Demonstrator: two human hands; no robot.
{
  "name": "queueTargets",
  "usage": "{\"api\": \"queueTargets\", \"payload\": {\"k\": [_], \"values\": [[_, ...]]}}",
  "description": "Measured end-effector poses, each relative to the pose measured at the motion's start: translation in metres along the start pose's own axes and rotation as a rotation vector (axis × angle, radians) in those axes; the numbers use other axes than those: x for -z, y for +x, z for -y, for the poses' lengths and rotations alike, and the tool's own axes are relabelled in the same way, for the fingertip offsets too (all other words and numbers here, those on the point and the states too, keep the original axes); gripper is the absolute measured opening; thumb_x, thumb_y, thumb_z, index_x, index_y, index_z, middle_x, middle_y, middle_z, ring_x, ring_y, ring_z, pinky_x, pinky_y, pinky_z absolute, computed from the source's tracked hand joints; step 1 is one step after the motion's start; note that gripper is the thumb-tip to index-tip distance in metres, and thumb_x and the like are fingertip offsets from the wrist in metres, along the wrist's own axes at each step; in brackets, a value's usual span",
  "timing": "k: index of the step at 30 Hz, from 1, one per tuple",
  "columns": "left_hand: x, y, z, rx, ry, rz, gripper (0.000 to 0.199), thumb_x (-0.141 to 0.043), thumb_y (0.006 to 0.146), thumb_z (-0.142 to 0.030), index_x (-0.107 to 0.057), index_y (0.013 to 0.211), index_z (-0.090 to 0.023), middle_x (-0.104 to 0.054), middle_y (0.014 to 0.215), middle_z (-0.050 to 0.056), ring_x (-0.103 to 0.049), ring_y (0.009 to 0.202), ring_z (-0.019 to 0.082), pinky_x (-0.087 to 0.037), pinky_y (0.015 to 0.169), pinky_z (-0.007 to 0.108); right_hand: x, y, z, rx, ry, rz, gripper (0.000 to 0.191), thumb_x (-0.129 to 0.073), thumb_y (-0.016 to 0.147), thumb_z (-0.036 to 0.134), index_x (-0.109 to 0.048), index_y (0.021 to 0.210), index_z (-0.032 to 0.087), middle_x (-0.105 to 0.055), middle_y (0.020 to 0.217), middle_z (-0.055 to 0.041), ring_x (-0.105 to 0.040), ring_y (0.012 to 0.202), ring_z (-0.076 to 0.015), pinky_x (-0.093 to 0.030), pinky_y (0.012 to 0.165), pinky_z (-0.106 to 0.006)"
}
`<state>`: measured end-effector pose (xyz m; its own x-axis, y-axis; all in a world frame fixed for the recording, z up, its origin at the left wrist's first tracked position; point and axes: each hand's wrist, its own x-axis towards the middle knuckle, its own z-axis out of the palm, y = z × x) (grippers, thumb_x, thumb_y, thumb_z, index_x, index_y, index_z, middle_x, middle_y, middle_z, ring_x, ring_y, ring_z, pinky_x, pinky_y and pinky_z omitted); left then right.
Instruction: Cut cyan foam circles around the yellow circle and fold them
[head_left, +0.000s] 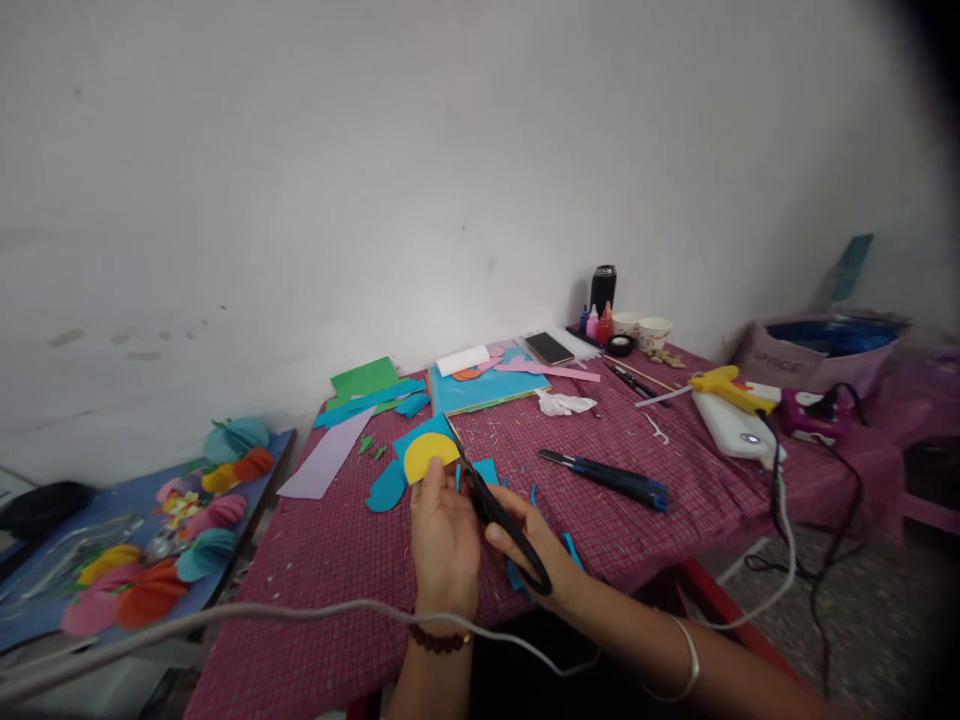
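Scissors point(489, 504) in right hand point(553, 562); cutter point(615, 481) nearby; cable point(352, 607) crossing before left wrist point(445, 597).

L hand point(446, 530) is palm up, fingers pointing fwd in a light hold; L forearm point(429, 680) rises from btm edge. R hand point(536, 550) sits just beside, fingers curled in a grip; bare R forearm point(637, 635) slants in from lower R.

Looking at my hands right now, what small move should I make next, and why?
I'd probably snip the blue paper along the curved edge of the yellow circle. Your left hand holds the yellow circle over it, blue corners stick out past the curve, and the scissors in your right hand have their blades beside that edge.
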<state>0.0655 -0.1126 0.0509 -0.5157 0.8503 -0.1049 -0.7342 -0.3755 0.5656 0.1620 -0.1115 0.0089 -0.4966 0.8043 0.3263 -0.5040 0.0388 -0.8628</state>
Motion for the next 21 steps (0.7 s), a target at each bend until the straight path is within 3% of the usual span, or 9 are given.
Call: {"api": "queueTargets", "payload": {"k": [2,5,10,15,21], "values": [[0.000,0.000,-0.001,0.023,-0.016,0.004,0.009,-0.061,0.077,-0.022,-0.061,0.079,-0.014,-0.066,0.074,0.002,-0.062,0.068,0.012,-0.047,0.068,0.026,0.000,0.000,0.000,0.002,-0.007,0.002,0.052,-0.070,0.071,0.050,-0.062,0.113,0.021,-0.061,0.091,-0.0043,-0.055,0.082,-0.0184,-0.043,0.084,-0.033],[-0.001,-0.001,-0.002,0.023,-0.026,0.006,0.008,-0.061,0.077,-0.022,-0.061,0.077,-0.014,-0.065,0.072,0.001,-0.061,0.066,0.011,-0.047,0.067,0.025,0.002,-0.001,-0.002,-0.026,-0.023,-0.011,0.055,-0.070,0.071,0.051,-0.061,0.115,0.020,-0.057,0.077,-0.0015,-0.049,0.063,-0.0133,-0.045,0.069,-0.028],[-0.001,-0.001,-0.003,-0.012,-0.021,0.011,0.007,-0.064,0.074,-0.021,-0.060,0.076,-0.015,-0.066,0.073,0.001,-0.062,0.067,0.011,-0.047,0.069,0.025,0.004,-0.005,-0.006,-0.084,-0.023,-0.014,0.061,-0.069,0.069,0.055,-0.060,0.116,0.017,-0.041,0.056,0.0047,-0.031,0.048,-0.0082,-0.029,0.046,-0.021],[0.003,0.002,-0.004,-0.027,-0.005,0.014,0.007,-0.065,0.072,-0.020,-0.060,0.076,-0.015,-0.065,0.072,0.001,-0.062,0.067,0.011,-0.046,0.068,0.025,0.004,-0.006,-0.009,-0.117,-0.001,-0.010,0.060,-0.069,0.069,0.056,-0.060,0.115,0.018,-0.037,0.056,0.0066,-0.023,0.044,-0.0053,-0.019,0.041,-0.019],[0.003,0.003,-0.008,-0.089,0.019,0.002,0.010,-0.068,0.067,-0.018,-0.059,0.073,-0.015,-0.065,0.071,0.000,-0.061,0.066,0.012,-0.046,0.070,0.027,0.007,-0.006,-0.008,-0.134,0.007,0.032,0.059,-0.069,0.070,0.054,-0.058,0.114,0.018,-0.034,0.058,0.0077,-0.022,0.042,-0.0033,-0.018,0.039,-0.018]]}}
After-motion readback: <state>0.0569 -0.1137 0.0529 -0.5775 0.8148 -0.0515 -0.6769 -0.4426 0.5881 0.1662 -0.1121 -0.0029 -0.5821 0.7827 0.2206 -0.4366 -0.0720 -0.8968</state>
